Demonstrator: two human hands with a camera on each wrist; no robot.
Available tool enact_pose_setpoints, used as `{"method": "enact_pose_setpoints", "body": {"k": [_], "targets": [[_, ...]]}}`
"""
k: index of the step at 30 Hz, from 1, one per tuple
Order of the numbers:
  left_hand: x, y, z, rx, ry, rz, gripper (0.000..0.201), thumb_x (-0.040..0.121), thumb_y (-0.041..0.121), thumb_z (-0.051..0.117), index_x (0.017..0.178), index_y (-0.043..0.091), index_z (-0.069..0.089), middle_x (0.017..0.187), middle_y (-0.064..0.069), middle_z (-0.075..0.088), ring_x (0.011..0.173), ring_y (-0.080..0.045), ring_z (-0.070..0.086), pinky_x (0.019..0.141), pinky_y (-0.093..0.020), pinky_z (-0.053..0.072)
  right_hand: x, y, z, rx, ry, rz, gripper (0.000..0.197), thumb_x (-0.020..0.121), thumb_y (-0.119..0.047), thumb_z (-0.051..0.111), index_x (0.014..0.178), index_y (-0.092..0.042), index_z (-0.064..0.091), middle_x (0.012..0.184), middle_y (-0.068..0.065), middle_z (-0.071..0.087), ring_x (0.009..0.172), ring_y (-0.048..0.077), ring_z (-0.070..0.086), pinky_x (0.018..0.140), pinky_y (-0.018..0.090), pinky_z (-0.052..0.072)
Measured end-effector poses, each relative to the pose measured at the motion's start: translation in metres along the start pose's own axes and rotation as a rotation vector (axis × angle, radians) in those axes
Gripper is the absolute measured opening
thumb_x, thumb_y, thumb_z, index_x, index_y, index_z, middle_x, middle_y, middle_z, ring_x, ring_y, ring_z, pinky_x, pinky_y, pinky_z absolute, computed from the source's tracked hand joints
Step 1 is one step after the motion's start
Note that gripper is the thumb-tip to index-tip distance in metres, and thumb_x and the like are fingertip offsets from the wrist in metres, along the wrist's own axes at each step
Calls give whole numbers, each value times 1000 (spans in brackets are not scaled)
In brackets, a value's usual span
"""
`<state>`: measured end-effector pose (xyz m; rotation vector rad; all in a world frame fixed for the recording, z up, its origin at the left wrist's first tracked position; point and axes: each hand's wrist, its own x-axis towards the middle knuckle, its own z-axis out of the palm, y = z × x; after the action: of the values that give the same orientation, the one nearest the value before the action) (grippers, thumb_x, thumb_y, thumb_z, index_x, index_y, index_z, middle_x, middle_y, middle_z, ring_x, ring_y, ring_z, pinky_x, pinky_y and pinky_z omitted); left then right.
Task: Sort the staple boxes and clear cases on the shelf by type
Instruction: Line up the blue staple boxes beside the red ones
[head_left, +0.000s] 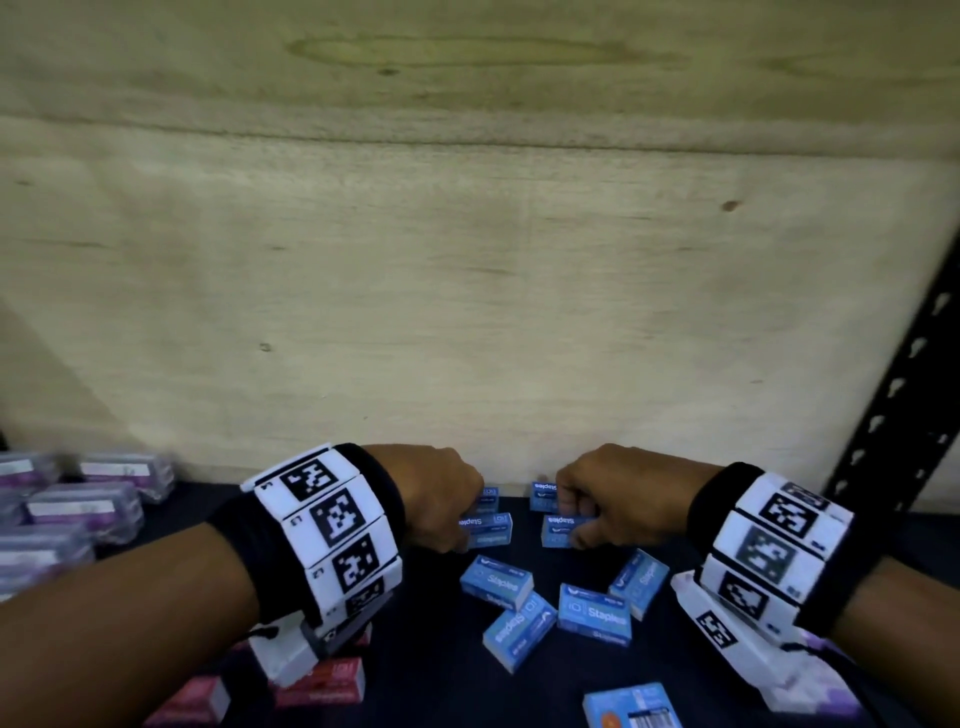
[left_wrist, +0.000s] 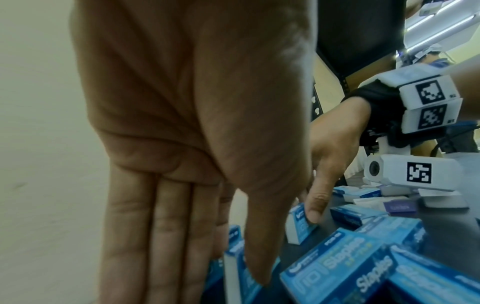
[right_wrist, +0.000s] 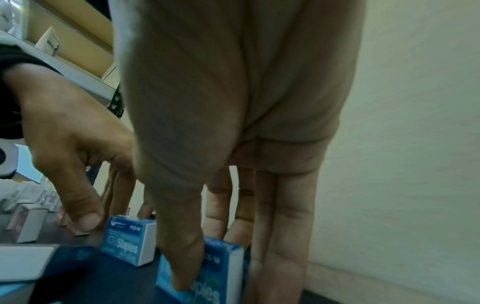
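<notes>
My left hand (head_left: 470, 525) pinches a blue staple box (head_left: 492, 536) between thumb and straight fingers near the back wall. In the left wrist view the thumb lies on the near face of that box (left_wrist: 250, 288). My right hand (head_left: 569, 525) pinches a second blue staple box (head_left: 557, 535) the same way, and the right wrist view shows it (right_wrist: 223, 286) under the thumb. Two more blue boxes (head_left: 543, 493) stand behind these against the wall. Several clear cases (head_left: 83, 509) with purple contents are grouped at the far left.
Several loose blue staple boxes (head_left: 595, 616) lie scattered on the dark shelf (head_left: 431, 675) in front of my hands. Red staple boxes (head_left: 322, 680) sit at the lower left. A wooden back panel (head_left: 467, 312) closes the rear, and a black slotted upright (head_left: 893, 415) stands at the right.
</notes>
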<state>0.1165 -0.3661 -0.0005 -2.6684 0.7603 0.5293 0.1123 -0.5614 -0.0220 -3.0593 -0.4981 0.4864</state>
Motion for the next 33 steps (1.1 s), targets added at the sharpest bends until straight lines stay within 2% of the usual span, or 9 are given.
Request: {"method": "enact_pose_setpoints", "body": {"k": [3, 6, 9, 11, 15, 19, 24, 29, 33], "targets": [[-11, -2, 1, 86, 104, -31, 44, 94, 37, 59, 129, 16, 41, 118, -8, 57, 101, -27, 59, 71, -35, 41, -4, 2, -2, 5, 42, -9, 23, 89, -36, 70, 107, -27, 60, 92, -11, 55, 84, 13, 55, 68, 25, 42], [-18, 2, 0, 85, 199, 78, 39, 95, 32, 56, 131, 27, 41, 116, -5, 58, 94, -25, 58, 71, -34, 43, -15, 7, -8, -34, 101, 2, 22, 91, -40, 66, 107, -28, 57, 96, -10, 50, 87, 14, 53, 71, 27, 42], [-20, 10, 0, 41, 84, 174, 46, 94, 30, 60, 136, 40, 43, 123, -3, 56, 102, -25, 58, 75, -34, 43, -30, 13, -13, -16, 81, -15, 16, 91, -27, 62, 106, -30, 59, 96, -9, 55, 84, 11, 55, 74, 28, 47], [-18, 14, 2, 49, 36, 216, 53, 92, 28, 63, 139, 43, 43, 127, -2, 55, 108, -25, 57, 79, -34, 43, -42, 15, -11, 16, 7, -30, 23, 89, -15, 60, 106, -30, 62, 93, -8, 59, 75, 6, 54, 72, 25, 48], [-14, 22, 9, 84, -2, 248, 53, 93, 28, 62, 142, 37, 44, 131, 1, 56, 116, -23, 54, 80, -29, 37, -53, 18, 0, -48, -143, -17, 42, 88, -8, 61, 123, -31, 61, 94, -8, 53, 74, 7, 50, 73, 27, 46], [-15, 25, 13, 121, 26, 225, 49, 94, 35, 61, 140, 31, 46, 131, -4, 56, 116, -28, 55, 85, -34, 43, -55, 20, 10, -103, -102, 13, 44, 90, -18, 67, 131, -31, 58, 90, -15, 41, 86, 9, 48, 76, 24, 39], [-21, 22, 11, 149, 44, 183, 51, 86, 45, 68, 130, 25, 50, 124, -3, 54, 107, -27, 56, 74, -34, 41, -56, 22, 11, -125, -59, 86, 35, 87, -33, 72, 117, -29, 56, 107, -9, 43, 93, 14, 53, 76, 28, 44], [-26, 17, 14, 69, 86, 138, 34, 86, 34, 71, 115, 23, 58, 117, -4, 57, 103, -25, 58, 70, -31, 36, -57, 21, 9, -83, -15, 106, 32, 89, -34, 69, 110, -30, 46, 90, -10, 51, 70, 7, 49, 59, 24, 38], [-27, 16, 15, 57, 116, 102, 31, 91, 28, 66, 120, 18, 60, 120, -9, 55, 105, -27, 58, 71, -31, 37, -53, 18, 9, -50, 65, 71, 23, 88, -31, 69, 106, -31, 54, 84, -13, 51, 71, 7, 51, 61, 24, 41]]}}
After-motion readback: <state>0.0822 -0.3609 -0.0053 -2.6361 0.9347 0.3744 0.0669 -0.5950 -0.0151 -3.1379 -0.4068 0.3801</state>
